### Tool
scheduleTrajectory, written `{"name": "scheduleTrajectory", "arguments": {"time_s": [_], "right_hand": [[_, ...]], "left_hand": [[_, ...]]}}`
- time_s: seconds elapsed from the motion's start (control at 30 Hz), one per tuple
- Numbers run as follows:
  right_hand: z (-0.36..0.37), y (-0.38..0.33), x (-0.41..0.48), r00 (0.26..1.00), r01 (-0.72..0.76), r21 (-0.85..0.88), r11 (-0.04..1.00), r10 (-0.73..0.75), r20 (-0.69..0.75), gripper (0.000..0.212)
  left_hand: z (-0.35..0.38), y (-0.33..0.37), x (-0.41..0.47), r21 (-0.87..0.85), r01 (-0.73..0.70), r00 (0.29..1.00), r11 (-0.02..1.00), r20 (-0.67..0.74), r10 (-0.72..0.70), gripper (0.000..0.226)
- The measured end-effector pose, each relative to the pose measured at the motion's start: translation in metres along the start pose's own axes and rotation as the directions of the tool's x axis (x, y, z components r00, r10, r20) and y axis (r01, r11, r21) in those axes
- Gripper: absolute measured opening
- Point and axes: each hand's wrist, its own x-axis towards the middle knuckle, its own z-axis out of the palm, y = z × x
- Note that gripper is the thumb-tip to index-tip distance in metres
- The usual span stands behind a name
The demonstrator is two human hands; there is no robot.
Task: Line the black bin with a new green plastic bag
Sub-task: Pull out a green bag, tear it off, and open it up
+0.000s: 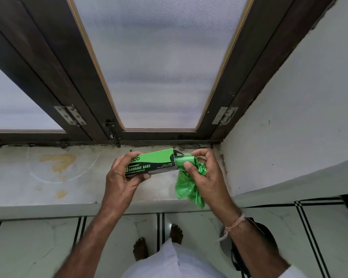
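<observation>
Nearest the camera: white garment (175,263), two bare feet (159,241) on a pale tiled floor (38,247) with thin paired black lines. The black bin (255,245) stands on the floor at lower right, mostly hidden behind the right forearm; only part of its rim and side show. A thread band (234,225) circles the right wrist.

Above the floor, over a stone sill (48,177), pale, with yellowish stains and a faint ring mark:
- Left hand (123,177): fingers wrapped around a green-and-black box (153,164) printed "GARBAGE BAGS", held roughly level, open end to the right.
- Right hand (203,175): thumb and fingers pinched on the green bag (187,189), which trails crumpled below the hand. A green roll (184,159) pokes out of the box's open end.

Right: white plastered wall (289,117), scuffed near the corner. Farthest: dark wooden window frame (58,77) with metal hinges (70,115), a latch (111,129), frosted panes (159,67).
</observation>
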Motion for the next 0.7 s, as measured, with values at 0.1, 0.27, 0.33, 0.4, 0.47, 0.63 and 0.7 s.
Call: {"name": "scheduleTrajectory", "arguments": {"time_s": [0.1,0.27,0.33,0.4,0.47,0.63,0.7], "right_hand": [[0.005,0.007,0.001,0.988,0.046,-0.013,0.999,-0.048,-0.144,0.025],[0.005,0.008,0.003,0.995,0.078,0.042,0.996,-0.080,0.055,0.016],[0.004,0.006,0.003,0.995,0.057,0.049,0.997,-0.061,0.081,0.022],[0.000,0.002,-0.001,0.999,0.049,0.075,0.996,-0.048,-0.011,0.025],[-0.002,-0.001,-0.007,0.991,0.102,0.065,0.993,-0.096,-0.096,0.021],[0.012,-0.001,-0.016,0.992,0.117,0.008,0.993,-0.116,-0.041,0.025],[0.018,-0.001,-0.014,0.991,0.122,0.024,0.992,-0.121,-0.066,0.031]], "left_hand": [[0.001,-0.002,-0.004,-0.022,0.021,1.000,1.000,-0.022,-0.021,0.058],[0.000,-0.005,-0.008,-0.084,0.039,0.999,0.996,-0.030,-0.042,0.057],[-0.001,-0.009,-0.009,-0.080,0.051,0.998,0.995,-0.038,-0.054,0.055],[-0.003,-0.014,-0.011,-0.069,0.060,0.996,0.996,-0.057,-0.064,0.053],[-0.005,-0.017,-0.013,-0.073,0.078,0.993,0.994,-0.088,-0.084,0.053],[-0.003,-0.016,-0.014,-0.097,0.081,0.992,0.992,-0.088,-0.090,0.055],[0.001,-0.012,-0.015,-0.114,0.063,0.994,0.991,-0.077,-0.072,0.054]]}}
